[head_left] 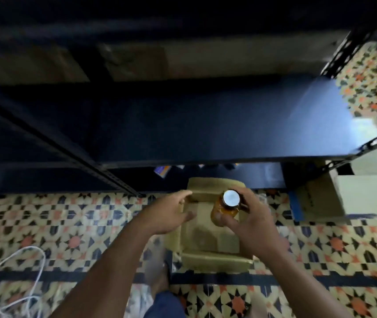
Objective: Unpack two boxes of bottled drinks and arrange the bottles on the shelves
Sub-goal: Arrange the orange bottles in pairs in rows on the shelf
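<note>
Two hands hang over the open box (215, 260) on the floor (68, 226). Leftmost, the left hand (169, 212) is relaxed, fingers (183, 195) straight and holding nothing, beside the box's left flap. Right of those fingers, the right hand (251, 219) curls round the bottle (223, 212), held upright above the box. Likely full, stiff and smooth, it wants a firm wrap round the body below the cap (231, 198). Amber sides, pale round cap.

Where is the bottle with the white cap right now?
In the head view, the bottle is just right of centre, gripped by the right hand above the open cardboard box, in front of the dark shelf.
</note>
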### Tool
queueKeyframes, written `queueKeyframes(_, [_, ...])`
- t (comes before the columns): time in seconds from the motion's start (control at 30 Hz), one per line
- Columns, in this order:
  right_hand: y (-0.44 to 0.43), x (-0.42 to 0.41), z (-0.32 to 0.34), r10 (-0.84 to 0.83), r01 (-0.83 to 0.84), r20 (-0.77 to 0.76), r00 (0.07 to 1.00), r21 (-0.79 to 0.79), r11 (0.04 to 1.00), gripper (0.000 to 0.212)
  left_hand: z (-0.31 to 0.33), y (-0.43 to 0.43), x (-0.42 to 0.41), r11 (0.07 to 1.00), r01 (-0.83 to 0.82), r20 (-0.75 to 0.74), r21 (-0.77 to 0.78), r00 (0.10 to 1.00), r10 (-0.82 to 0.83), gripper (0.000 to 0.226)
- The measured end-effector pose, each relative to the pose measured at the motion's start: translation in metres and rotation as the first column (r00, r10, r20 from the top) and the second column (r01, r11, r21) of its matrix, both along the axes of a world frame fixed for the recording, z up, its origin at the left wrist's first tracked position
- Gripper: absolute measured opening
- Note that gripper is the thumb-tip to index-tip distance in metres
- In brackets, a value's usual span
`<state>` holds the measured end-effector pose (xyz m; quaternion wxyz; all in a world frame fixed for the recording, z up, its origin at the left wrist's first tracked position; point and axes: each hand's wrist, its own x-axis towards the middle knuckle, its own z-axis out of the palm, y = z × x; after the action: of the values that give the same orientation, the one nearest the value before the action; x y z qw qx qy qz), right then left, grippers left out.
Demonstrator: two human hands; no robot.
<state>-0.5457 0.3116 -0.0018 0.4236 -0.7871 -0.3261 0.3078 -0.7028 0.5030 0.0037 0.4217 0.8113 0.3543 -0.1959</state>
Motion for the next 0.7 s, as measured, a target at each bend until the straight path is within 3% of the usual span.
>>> queueKeyframes(0.2, [0.012, -0.018, 0.187, 0.069, -0.099, 0.164, 0.984, 0.181, 0.978, 0.072, 0.181, 0.018, -0.051, 0.986, -0.109, 0.135, 0.128, 0.987, 0.091, 0.072])
queueKeyframes(0.4, [0.065, -0.037, 0.315, 0.144, -0.248, 0.324, 0.935, 0.307, 0.919, 0.071, 0.314, 0.071, -0.096, 0.964, -0.141, 0.179, 0.224, 0.979, 0.102, 0.079])
queueKeyframes(0.57, [0.141, -0.057, 0.375, 0.129, -0.292, 0.396, 0.909, 0.385, 0.876, 0.070, 0.369, 0.134, -0.111, 0.890, -0.228, 0.331, 0.394, 0.939, 0.094, 0.077])
queueKeyframes(0.7, [0.208, -0.072, 0.399, 0.108, -0.283, 0.415, 0.903, 0.386, 0.878, 0.069, 0.380, 0.166, -0.103, 0.863, -0.248, 0.411, 0.439, 0.910, 0.053, 0.066])
